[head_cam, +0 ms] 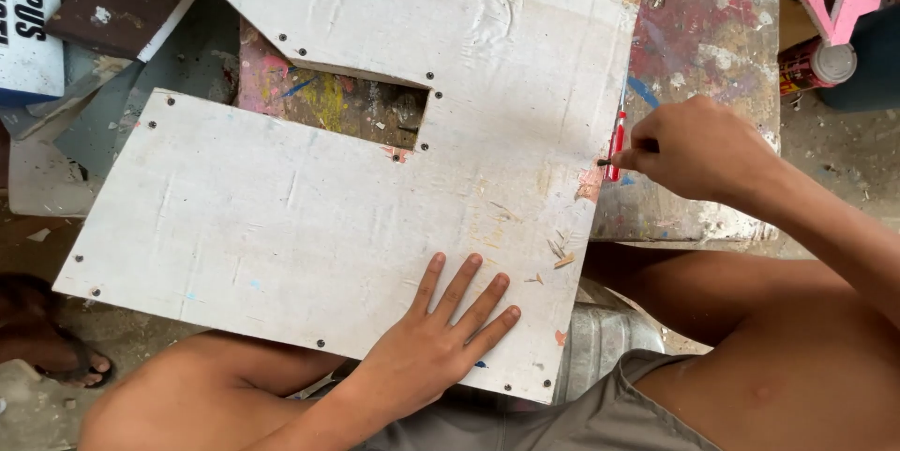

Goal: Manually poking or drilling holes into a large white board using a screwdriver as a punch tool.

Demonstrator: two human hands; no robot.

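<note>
left hand [427,343] flat on board [309,217]; right hand [694,146] grips screwdriver [615,143].

A whitish board [309,217] with a pale blue smear and dark screw dots lies over a workbench [698,29] blotched red, pink and white — yellow and pink paint show through its cut-out. The screwdriver [616,142] is red; the shorts [581,418] are grey.

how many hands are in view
2: the left hand lies flat on the white board near its lower edge; the right hand pinches a small dark piece at the board's right edge. No others show.
</note>
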